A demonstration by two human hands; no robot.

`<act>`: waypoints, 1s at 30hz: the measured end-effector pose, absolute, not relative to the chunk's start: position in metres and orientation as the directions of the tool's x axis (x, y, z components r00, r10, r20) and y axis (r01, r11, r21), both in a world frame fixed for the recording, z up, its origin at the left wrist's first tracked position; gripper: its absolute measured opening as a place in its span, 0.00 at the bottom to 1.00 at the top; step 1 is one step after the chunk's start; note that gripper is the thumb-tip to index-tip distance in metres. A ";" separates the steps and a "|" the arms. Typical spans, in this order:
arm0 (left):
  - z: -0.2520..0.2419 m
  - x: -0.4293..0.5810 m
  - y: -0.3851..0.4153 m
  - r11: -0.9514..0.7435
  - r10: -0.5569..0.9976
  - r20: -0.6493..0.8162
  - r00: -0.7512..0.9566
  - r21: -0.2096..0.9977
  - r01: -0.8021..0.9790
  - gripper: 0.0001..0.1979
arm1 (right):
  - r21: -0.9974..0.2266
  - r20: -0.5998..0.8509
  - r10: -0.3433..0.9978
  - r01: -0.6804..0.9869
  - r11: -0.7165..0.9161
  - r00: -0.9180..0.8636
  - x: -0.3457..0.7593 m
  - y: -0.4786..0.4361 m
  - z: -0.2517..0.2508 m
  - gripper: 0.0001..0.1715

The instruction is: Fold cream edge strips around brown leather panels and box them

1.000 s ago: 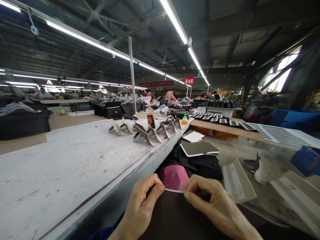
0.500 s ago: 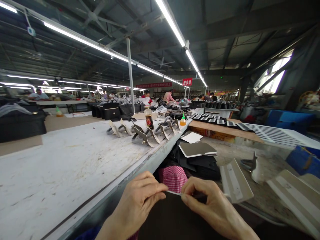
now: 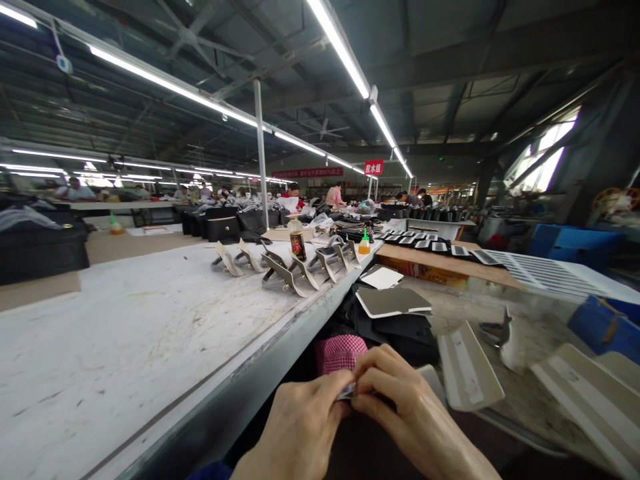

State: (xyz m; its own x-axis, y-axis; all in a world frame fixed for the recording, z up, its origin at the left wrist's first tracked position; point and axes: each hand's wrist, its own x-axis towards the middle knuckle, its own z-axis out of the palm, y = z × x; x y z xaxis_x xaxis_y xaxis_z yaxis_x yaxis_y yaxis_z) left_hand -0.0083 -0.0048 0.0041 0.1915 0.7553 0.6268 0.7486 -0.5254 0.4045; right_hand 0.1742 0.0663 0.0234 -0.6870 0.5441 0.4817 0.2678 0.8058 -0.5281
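My left hand and my right hand meet low in the middle, fingers pinched on the upper edge of a dark, flat panel. Its lower part hangs in shadow, and my fingers cover most of its edge. A small greyish bit shows between the fingertips; I cannot make out what it is. Just beyond my hands is pink-and-white checked cloth. A beige panel with a pale strip lies right of my right hand.
Curved beige flaps with metal clasps stand on the white worktable, near a dark-labelled bottle and a green-tipped glue bottle. Grey-brown panels lie on black pieces. More beige panels lie right; people work far back.
My left hand has moved right and turned, bringing its fingertips against those of my right hand. The pale panel edge that showed between them is now mostly covered.
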 end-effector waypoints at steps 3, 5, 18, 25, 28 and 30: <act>-0.006 -0.007 -0.001 -0.443 0.850 0.520 0.085 0.618 0.649 0.10 | -0.367 0.560 0.486 0.325 0.872 -0.671 0.172 0.073 0.013 0.11; -0.013 -0.008 0.002 -0.440 0.850 0.523 0.059 0.645 0.625 0.10 | -0.314 0.575 0.464 0.341 0.886 -0.674 0.169 0.077 0.006 0.10; -0.046 -0.010 0.020 -0.370 0.792 0.609 -0.050 0.543 0.753 0.14 | -0.195 0.495 0.513 0.486 0.852 -0.701 0.156 0.082 -0.008 0.13; -0.049 -0.012 0.021 -0.347 0.796 0.603 -0.038 0.508 0.789 0.15 | -0.283 0.339 0.569 0.495 0.821 -0.749 0.153 0.082 -0.018 0.19; -0.046 -0.014 0.021 -0.339 0.789 0.613 -0.046 0.497 0.799 0.16 | -0.342 0.304 0.609 0.513 0.787 -0.732 0.155 0.081 -0.017 0.23; -0.044 -0.018 0.021 -0.338 0.781 0.622 -0.050 0.489 0.804 0.16 | -0.381 0.297 0.631 0.517 0.766 -0.716 0.159 0.082 -0.014 0.23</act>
